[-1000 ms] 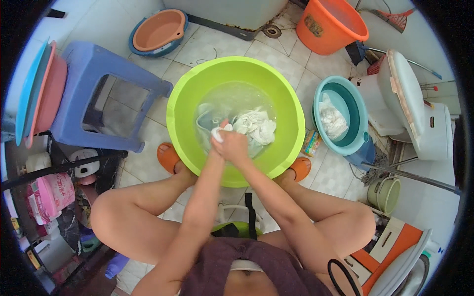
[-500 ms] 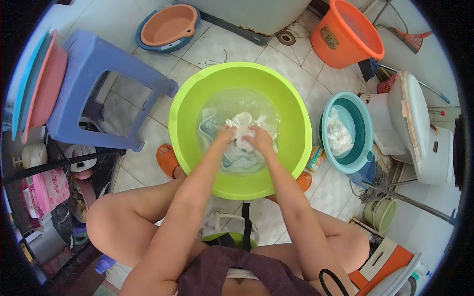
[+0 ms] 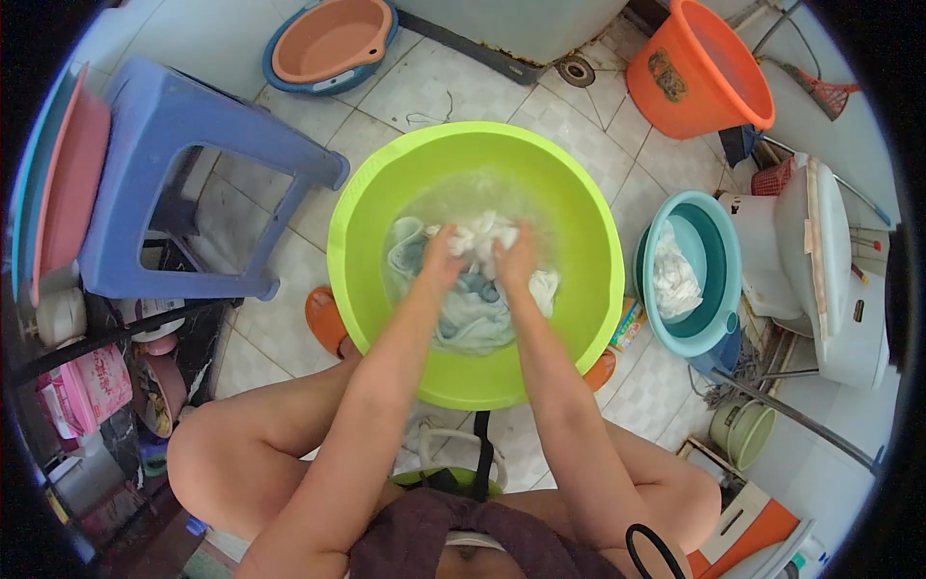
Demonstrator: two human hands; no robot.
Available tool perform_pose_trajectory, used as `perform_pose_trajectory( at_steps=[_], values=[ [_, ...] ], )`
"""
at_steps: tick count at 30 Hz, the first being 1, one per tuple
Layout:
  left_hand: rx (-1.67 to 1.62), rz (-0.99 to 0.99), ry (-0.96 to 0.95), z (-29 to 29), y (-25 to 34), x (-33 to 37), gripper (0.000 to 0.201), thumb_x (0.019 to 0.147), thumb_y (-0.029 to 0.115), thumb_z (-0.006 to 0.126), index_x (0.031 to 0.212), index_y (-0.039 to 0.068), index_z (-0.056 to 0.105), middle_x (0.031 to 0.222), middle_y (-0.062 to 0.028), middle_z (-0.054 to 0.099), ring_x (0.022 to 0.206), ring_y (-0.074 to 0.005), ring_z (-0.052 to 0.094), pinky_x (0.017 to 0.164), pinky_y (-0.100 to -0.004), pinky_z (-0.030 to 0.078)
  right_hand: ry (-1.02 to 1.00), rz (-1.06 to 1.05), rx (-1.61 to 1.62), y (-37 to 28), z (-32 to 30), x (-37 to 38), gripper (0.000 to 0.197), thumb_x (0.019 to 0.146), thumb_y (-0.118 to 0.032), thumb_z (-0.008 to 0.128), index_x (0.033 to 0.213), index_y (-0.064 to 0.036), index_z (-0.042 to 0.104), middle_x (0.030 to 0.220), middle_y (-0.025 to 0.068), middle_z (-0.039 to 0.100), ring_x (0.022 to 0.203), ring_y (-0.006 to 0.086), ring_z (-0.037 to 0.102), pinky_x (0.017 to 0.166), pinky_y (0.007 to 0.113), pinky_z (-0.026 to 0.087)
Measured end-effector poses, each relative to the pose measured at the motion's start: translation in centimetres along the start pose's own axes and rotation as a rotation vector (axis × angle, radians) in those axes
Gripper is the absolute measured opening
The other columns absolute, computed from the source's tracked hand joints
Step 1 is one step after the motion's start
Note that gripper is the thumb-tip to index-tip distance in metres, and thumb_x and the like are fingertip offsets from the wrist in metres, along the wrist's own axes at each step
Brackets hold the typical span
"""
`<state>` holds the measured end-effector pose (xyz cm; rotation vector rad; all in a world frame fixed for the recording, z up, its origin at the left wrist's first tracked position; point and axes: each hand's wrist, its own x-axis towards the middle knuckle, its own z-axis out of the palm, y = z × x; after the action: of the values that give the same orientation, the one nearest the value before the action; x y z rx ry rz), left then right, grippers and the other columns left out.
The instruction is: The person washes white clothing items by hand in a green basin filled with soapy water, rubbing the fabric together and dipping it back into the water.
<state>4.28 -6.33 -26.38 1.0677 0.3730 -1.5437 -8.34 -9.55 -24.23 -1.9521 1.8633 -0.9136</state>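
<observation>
Between my feet stands a large lime-green basin holding cloudy water. My left hand and my right hand both grip a bunched white cloth at the water's surface, one on each side of it. The fingers curl into the fabric and are partly hidden by it. Pale bluish-white wet laundry lies in the water below my hands, spreading toward the basin's left side. Another white piece rests beside my right wrist.
To the right, a teal basin holds white laundry. An orange bucket stands far right, near the toilet. A blue plastic stool is at left, beside a cluttered shelf. Nested basins lie at the back.
My hands have moved a little apart, and the white cloth stretches wider between them. The water looks more stirred, and the view has shifted slightly.
</observation>
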Motion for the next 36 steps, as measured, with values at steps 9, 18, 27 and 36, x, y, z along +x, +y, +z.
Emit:
perform_pose_trajectory(
  at_steps=[9,18,27,36],
  values=[
    [-0.032,-0.143,-0.332,1.7,1.3,-6.6,0.029,0.087,0.036,0.042,0.097,0.012,0.053,0.085,-0.0026,0.06,0.067,-0.017,0.056,0.065,-0.0305,0.049,-0.409,-0.09,0.041,-10.6,-3.2,-0.4,0.03,0.074,-0.033,0.056,0.064,-0.0049,0.054,0.069,0.0137,0.059,0.062,0.0314,0.057,0.054,0.04,0.044],
    [0.846,0.77,0.088,-4.5,0.1,0.4,0.043,0.081,0.027,0.054,0.115,0.005,0.043,0.109,-0.009,0.052,0.101,-0.0189,0.049,0.09,-0.0315,0.035,-0.257,0.19,-0.027,-3.1,-1.0,1.1,0.061,0.066,-0.035,0.065,0.112,-0.0013,0.044,0.111,0.0199,0.048,0.103,0.0352,0.046,0.086,0.042,0.036],
    [-0.151,-0.2,-0.094,1.2,2.6,-3.7,0.041,0.08,0.035,0.051,0.111,0.008,0.049,0.107,-0.0129,0.053,0.094,-0.024,0.052,0.084,-0.0375,0.042,-0.496,0.237,0.328,-5.6,-2.5,-1.0,0.052,0.067,-0.028,0.062,0.109,0.0001,0.047,0.091,0.0221,0.058,0.082,0.0357,0.057,0.074,0.037,0.044],
    [-0.053,-0.009,-0.304,2.0,2.1,-2.8,0.033,0.086,0.037,0.044,0.095,0.008,0.057,0.086,-0.0053,0.06,0.08,-0.0161,0.057,0.071,-0.0312,0.048,-0.236,-0.152,-0.077,-6.1,-2.9,0.6,0.022,0.079,-0.032,0.051,0.073,-0.0126,0.06,0.063,0.0136,0.058,0.058,0.0299,0.057,0.051,0.041,0.045]
  ],
)
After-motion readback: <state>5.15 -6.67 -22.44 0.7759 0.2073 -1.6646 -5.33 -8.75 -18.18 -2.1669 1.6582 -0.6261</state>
